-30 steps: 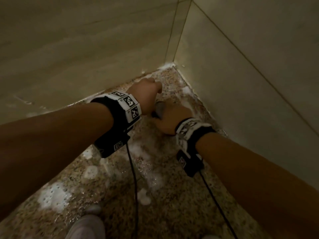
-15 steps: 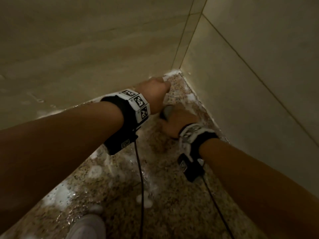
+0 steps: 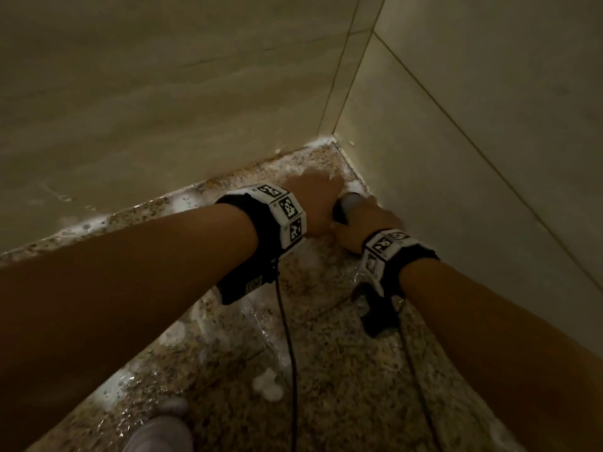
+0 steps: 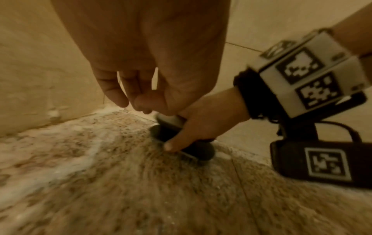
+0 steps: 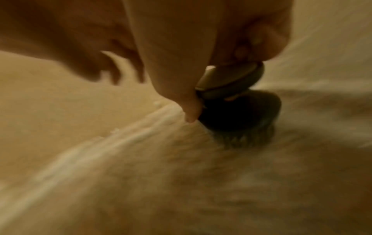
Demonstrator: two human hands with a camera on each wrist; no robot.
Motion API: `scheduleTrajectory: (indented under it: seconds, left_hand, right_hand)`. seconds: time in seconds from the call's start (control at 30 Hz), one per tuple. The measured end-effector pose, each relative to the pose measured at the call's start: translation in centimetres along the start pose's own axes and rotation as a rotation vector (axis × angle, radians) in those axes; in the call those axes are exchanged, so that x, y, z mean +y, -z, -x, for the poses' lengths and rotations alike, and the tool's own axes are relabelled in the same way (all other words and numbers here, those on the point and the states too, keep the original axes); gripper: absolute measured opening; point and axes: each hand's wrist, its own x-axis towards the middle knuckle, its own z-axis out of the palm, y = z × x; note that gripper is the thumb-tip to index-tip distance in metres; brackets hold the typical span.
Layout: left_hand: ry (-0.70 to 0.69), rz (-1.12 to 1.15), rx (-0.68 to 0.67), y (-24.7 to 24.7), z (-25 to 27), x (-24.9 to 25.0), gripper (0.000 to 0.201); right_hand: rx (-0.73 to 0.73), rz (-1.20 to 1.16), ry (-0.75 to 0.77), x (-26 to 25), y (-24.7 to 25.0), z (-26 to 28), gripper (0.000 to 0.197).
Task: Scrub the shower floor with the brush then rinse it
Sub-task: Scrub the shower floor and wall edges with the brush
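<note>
Hands nearer corner; dark brush [image 4: 182,143], bristles on floor [image 3: 342,386].

A: Lighting? Dim, warm yellow; forearms in the head view nearly black, walls [image 3: 163,93] palest.
B: Sharpness? Right wrist view heavily motion-smeared; left wrist view streaked across the floor [image 4: 120,190]; straight tile lines bow near edges.

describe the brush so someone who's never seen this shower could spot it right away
Find the corner where the two beige tiled walls meet the speckled floor. The right hand grips the brush there, bristles down. It is the only dark, rounded thing among pale foam.
</note>
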Motion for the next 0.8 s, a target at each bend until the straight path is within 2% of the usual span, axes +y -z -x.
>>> scheduleTrajectory:
  seconds: [0.1,0.2,0.23,0.33,0.43,0.57,0.6,0.73,0.77,0.8]
  left_hand:
    - [0.032,-0.043,0.014,0.2,0.1,-1.9,0.067]
    - [0.061,-0.066,-0.066,-0.5,0.1,-3.0,0.061]
    - [0.06,-0.075,-0.086,-0.7,0.1,-3.0,0.06]
    - [0.035,-0.075,-0.118,-1.2,-0.3,-2.0,0.064]
    - [-0.006,-0.05,-0.102,-1.4,-1.0,-0.4,0.066]
    - [-0.048,-0.001,-0.056,-1.1,-1.3,-0.1,0.069]
    - [-0.071,-0.009,-0.053,-1.0,-1.2,-0.2,0.07]
    - [-0.209,-0.059,-0.018,-1.2,-1.4,-0.1,0.059]
    - [-0.232,-0.069,-0.015,-1.5,-1.8,0.2,0.053]
    - [-0.236,-0.072,-0.029,-2.0,-2.3,0.6,0.048]
  right_hand:
    - [-0.034,0.001,-0.217,3.0,-1.5,2.8,0.054]
    - [-0.203,0.023,-0.231,1.8,-3.5,4.5,0.07]
    - [-0.227,0.016,-0.222,1.1,-3.4,4.3,0.07]
    - [-0.075,-0.025,-0.166,-0.1,-1.1,2.8,0.052]
    - [-0.089,-0.086,-0.281,0.5,0.5,1.4,0.06]
    - [-0.024,-0.118,-0.306,0.9,-0.1,1.5,0.051]
    - [-0.051,-0.122,-0.291,0.7,-0.3,1.7,0.051]
    - [-0.101,-0.125,-0.285,0.3,-1.1,1.6,0.08]
    - [-0.102,-0.108,-0.259,0.3,-1.1,1.8,0.081]
    - [-0.116,-0.1,-0.218,0.3,-1.1,2.2,0.073]
